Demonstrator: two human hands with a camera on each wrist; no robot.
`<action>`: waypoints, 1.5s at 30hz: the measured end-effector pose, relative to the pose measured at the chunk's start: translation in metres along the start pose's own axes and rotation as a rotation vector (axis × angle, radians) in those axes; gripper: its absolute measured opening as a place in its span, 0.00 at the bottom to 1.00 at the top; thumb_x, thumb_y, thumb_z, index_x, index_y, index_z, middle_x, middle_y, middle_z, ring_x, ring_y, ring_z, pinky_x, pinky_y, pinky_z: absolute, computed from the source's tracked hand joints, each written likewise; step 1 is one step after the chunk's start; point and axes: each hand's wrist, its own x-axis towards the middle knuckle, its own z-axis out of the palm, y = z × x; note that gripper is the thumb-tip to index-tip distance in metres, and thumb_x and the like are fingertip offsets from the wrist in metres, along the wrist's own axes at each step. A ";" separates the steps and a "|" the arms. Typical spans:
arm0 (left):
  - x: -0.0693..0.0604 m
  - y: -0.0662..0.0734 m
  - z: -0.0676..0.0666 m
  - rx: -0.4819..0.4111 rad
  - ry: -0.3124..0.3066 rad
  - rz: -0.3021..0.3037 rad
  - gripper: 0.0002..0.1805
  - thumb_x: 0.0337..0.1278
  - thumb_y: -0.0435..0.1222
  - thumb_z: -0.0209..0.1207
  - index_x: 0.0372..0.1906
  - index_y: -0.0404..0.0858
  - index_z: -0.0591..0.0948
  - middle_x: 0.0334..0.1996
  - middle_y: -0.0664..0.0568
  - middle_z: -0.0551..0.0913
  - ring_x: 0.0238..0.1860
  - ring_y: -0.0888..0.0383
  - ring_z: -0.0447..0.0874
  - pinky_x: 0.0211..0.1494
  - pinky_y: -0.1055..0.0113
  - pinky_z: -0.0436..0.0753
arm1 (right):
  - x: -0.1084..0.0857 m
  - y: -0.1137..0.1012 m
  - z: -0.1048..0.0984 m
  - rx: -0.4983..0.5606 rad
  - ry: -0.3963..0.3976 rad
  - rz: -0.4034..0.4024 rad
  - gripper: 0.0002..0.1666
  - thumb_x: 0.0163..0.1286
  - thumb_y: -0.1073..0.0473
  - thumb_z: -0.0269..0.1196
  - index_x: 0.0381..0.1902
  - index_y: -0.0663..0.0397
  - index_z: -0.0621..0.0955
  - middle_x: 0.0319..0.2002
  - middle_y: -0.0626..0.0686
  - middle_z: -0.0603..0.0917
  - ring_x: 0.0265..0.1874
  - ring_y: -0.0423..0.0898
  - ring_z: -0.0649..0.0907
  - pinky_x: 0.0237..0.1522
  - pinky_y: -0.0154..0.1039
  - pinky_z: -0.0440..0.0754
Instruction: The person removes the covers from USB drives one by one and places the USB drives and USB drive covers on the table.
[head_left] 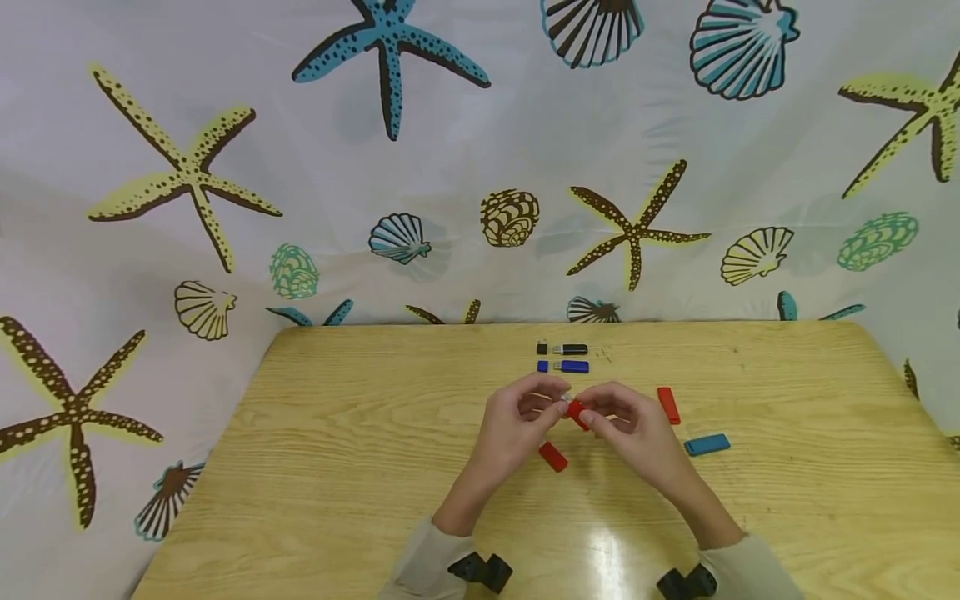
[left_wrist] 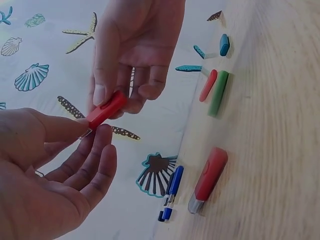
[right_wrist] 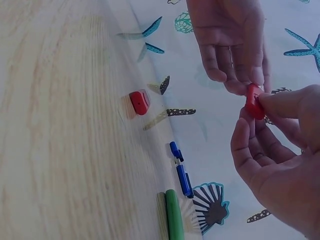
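Observation:
Both hands meet above the table around a small red USB stick [head_left: 577,412]. Thumb and fingertips of the left hand [head_left: 512,429] pinch its metal end, while the right hand [head_left: 643,432] pinches the red body. The left wrist view shows the stick [left_wrist: 107,110] tilted between the left hand [left_wrist: 62,175] and the right hand [left_wrist: 140,37]. From the right wrist, the red body [right_wrist: 255,101] is seen at the fingertips, with part of the metal end hidden. Another red stick [head_left: 553,457] lies below the hands, its metal end visible in the left wrist view [left_wrist: 207,180].
At the back lie a black stick [head_left: 574,350] and a blue stick [head_left: 574,367], with a black cap [head_left: 542,347] and blue cap [head_left: 542,366] left of them. Rightward are a red piece [head_left: 668,406] and a lighter blue stick [head_left: 707,444]. A green stick [left_wrist: 218,93] shows in the wrist views.

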 end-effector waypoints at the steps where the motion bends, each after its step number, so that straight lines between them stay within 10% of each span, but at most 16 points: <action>1: 0.000 0.000 -0.001 0.004 -0.006 0.001 0.11 0.68 0.30 0.64 0.52 0.33 0.85 0.45 0.46 0.86 0.45 0.51 0.89 0.48 0.65 0.87 | 0.000 0.000 0.000 0.001 -0.006 0.003 0.09 0.75 0.66 0.64 0.51 0.60 0.84 0.47 0.57 0.86 0.42 0.51 0.86 0.42 0.45 0.88; 15: 0.007 -0.008 -0.005 0.165 -0.049 0.070 0.09 0.61 0.28 0.69 0.45 0.35 0.88 0.39 0.51 0.89 0.39 0.60 0.89 0.47 0.67 0.86 | 0.000 0.002 -0.007 -0.043 -0.002 0.009 0.09 0.75 0.63 0.64 0.49 0.58 0.85 0.46 0.55 0.87 0.44 0.48 0.86 0.46 0.42 0.87; 45: 0.006 -0.014 -0.018 0.368 -0.115 0.153 0.07 0.61 0.30 0.70 0.43 0.38 0.88 0.37 0.52 0.89 0.38 0.61 0.86 0.45 0.61 0.87 | 0.008 0.001 -0.003 -0.439 -0.037 -0.283 0.14 0.63 0.68 0.74 0.47 0.53 0.88 0.40 0.44 0.87 0.36 0.39 0.83 0.34 0.37 0.84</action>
